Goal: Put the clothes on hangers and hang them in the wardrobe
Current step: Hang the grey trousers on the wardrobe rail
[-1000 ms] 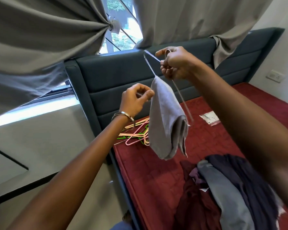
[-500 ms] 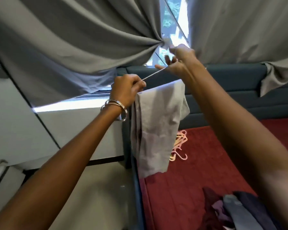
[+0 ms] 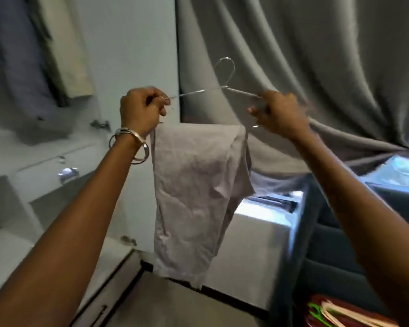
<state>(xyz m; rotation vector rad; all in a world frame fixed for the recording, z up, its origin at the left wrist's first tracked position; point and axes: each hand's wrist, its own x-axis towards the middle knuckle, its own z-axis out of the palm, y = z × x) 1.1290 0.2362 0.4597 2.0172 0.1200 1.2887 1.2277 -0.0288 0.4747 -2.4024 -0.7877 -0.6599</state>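
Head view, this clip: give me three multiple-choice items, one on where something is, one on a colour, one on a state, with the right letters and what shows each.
1. Where does the grey garment hang?
A. Over the bottom bar of the wire hanger
B. On the wardrobe rail
C. On the bed

2. What colour is the curtain behind the hands?
A. Red
B. Grey
C. Yellow

3. How is the hanger held?
A. By its hook alone
B. By the left hand and right hand, one at each end
C. By nobody

Answers:
1. A: the folded cloth drapes down from the bar between the hands.
2. B: its folds read plainly grey.
3. B: each grip closes on a shoulder end, and the hook stands free above.
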